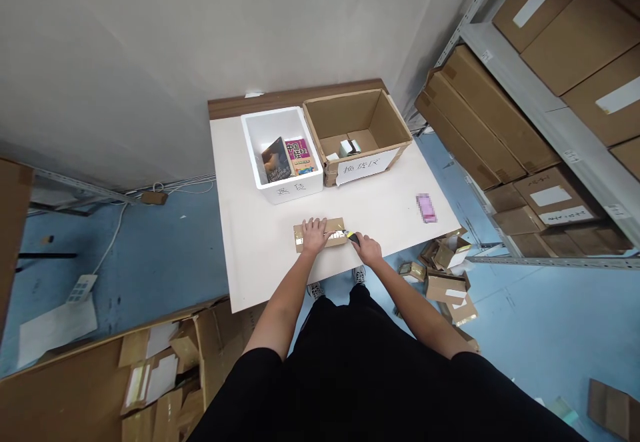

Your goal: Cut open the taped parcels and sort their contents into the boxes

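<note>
A small flat cardboard parcel (336, 232) lies near the front edge of the white table (250, 229). My left hand (314, 234) lies flat on its left part with fingers spread. My right hand (369, 249) is closed round a yellow and black utility knife (351, 235), whose tip rests at the parcel's right end.
At the table's back stand a white foam box (295, 189) holding books and an open cardboard box (395, 137) with small items. A pink object (426, 207) lies at the right. Torn cardboard litters the blue floor on both sides. Shelves of cartons rise at the right.
</note>
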### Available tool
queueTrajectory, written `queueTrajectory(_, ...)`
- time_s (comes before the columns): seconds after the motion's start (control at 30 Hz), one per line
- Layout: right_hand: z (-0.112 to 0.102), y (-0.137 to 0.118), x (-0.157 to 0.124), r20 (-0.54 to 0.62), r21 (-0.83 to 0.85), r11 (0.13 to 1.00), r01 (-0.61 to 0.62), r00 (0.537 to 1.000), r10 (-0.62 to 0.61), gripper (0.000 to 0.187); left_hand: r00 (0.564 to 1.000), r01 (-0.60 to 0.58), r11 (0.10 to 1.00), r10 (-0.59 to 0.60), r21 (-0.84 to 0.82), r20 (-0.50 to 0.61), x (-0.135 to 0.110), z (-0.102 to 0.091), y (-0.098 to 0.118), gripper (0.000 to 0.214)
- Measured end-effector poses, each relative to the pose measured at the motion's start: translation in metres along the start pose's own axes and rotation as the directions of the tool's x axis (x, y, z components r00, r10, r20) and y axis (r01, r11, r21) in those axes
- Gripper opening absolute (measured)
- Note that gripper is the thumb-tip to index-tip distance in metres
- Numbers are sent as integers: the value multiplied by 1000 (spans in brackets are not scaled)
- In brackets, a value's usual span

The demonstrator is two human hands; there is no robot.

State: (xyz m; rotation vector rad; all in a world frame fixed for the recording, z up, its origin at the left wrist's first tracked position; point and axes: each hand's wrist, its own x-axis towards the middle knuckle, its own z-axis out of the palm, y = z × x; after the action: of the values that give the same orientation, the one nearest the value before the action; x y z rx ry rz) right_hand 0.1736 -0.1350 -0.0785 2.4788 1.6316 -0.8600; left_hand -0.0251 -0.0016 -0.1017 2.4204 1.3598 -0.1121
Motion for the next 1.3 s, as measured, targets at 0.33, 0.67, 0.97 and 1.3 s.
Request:
queueTrajectory(0.33, -8, 48, 11, 16, 383, 911, -152, 987, 159, 52, 1000, 12, 1000, -12, -5, -9, 2, 0, 1, 68)
queueTrajectory(0.67, 37, -36, 53, 43, 657, 686, -313, 924, 380, 64, 974, 225, 974, -225, -21, -30, -19, -3, 7, 76)
queueTrajectory(0.97, -26, -80, 147, -45, 542, 826, -157, 976, 215, 65, 960, 273, 959, -266, -81, 87, -56, 10, 25, 82)
queueTrajectory(1.3, 8, 25, 61, 47, 573, 803, -160, 985, 163, 66, 899, -369, 929, 361, -18, 246, -21, -22, 6, 87)
